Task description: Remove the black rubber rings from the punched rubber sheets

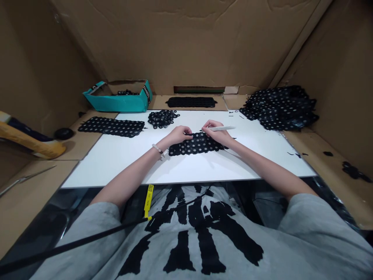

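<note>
A black perforated sheet (196,144) full of round holes lies on the white board (122,155) in front of me. My left hand (177,135) rests on the sheet's upper left edge, fingers curled and pressing it down. My right hand (217,133) is closed on a thin white pen-like tool (223,128) at the sheet's upper right edge, with the tool's shaft pointing right.
A heap of loose black rings (162,118) lies behind the sheet. Another perforated sheet (112,126) is at the left, one more (190,102) at the back, and a big stack (281,107) at the right. A teal box (118,100) stands at the back left. Cardboard walls surround the workspace.
</note>
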`<state>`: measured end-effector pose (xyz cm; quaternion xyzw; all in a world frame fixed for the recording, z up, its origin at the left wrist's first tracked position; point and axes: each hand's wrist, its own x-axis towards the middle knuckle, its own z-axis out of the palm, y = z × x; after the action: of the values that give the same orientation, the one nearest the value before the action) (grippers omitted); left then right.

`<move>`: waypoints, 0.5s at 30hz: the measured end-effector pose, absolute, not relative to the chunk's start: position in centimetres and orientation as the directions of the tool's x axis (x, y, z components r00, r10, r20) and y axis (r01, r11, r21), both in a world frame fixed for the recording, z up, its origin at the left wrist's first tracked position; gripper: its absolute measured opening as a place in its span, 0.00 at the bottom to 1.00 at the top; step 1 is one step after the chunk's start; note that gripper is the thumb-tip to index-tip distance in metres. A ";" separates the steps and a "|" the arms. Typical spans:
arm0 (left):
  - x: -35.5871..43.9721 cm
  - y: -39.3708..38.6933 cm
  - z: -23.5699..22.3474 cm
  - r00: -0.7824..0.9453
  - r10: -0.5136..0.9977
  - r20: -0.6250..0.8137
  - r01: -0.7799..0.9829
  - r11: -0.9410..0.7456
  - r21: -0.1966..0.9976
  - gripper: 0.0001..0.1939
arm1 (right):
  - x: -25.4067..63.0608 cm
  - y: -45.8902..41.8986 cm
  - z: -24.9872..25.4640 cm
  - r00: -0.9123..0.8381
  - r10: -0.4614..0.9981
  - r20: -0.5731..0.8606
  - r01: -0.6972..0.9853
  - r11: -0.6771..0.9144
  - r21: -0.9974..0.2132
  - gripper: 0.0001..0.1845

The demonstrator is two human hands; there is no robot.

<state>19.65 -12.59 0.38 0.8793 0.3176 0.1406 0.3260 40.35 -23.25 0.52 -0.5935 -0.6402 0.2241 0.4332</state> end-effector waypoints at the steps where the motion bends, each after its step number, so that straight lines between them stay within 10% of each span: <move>1: 19.7 -12.7 0.4 0.759 0.649 0.050 0.455 -0.584 0.672 0.12 | 40.2 -23.3 0.4 0.071 0.959 0.274 0.552 0.191 -0.812 0.12; 15: 19.4 -12.1 0.6 0.759 0.637 -0.134 0.459 -0.379 0.803 0.22 | 39.3 -23.2 -0.5 0.047 0.988 0.145 0.386 0.116 -0.915 0.11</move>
<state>19.41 -12.07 0.59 0.8245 0.3324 0.0992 0.4472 39.29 -23.17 -0.49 -0.5715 -0.6013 0.3394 0.4435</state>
